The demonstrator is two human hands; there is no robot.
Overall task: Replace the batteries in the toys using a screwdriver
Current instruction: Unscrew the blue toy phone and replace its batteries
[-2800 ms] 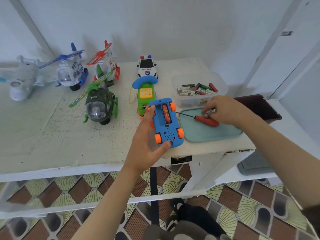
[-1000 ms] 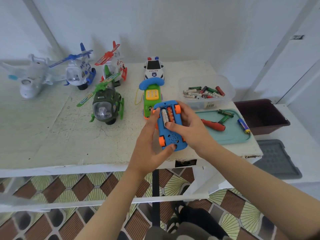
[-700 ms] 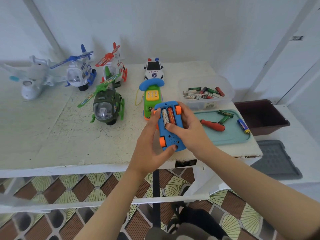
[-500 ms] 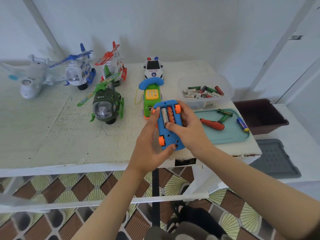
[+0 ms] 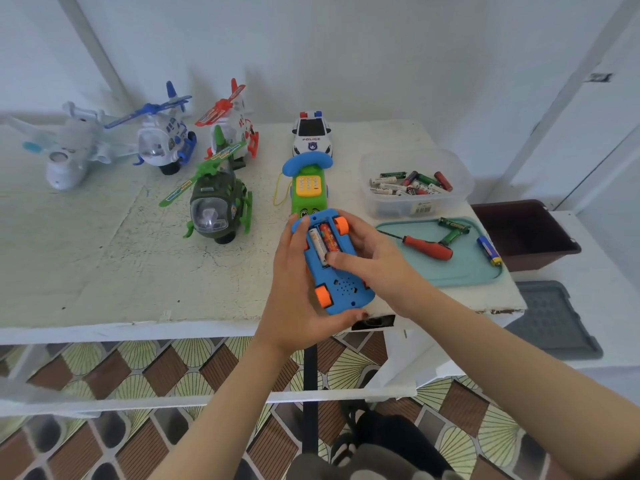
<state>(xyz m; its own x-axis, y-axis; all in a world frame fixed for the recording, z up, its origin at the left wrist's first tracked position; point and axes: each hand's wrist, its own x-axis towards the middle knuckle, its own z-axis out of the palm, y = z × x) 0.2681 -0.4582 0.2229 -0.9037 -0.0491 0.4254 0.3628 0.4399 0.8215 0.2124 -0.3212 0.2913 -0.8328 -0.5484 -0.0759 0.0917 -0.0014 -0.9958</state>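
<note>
A blue toy car (image 5: 341, 287) with orange wheels lies upside down in my left hand (image 5: 294, 299), which grips it from below above the table's front edge. Its battery bay is uncovered, with a silver battery (image 5: 317, 244) and a red battery (image 5: 329, 236) side by side inside. My right hand (image 5: 372, 261) holds the car's right side, its thumb pressing at the near end of the bay. A red-handled screwdriver (image 5: 427, 247) lies on the teal tray (image 5: 457, 275), beside a green battery cover (image 5: 452, 230) and a blue battery (image 5: 489, 250).
On the white table (image 5: 104, 254): a clear tub of several batteries (image 5: 414, 185), a green toy phone (image 5: 308, 188), a police car (image 5: 311, 133), a green helicopter (image 5: 216, 202), two more helicopters and a white plane (image 5: 69, 147) at the back left. A brown bin (image 5: 526, 230) stands to the right.
My right hand left the tray, brought a silver battery into the car's bay beside the red one, and now presses on it. My left hand keeps holding the car.
</note>
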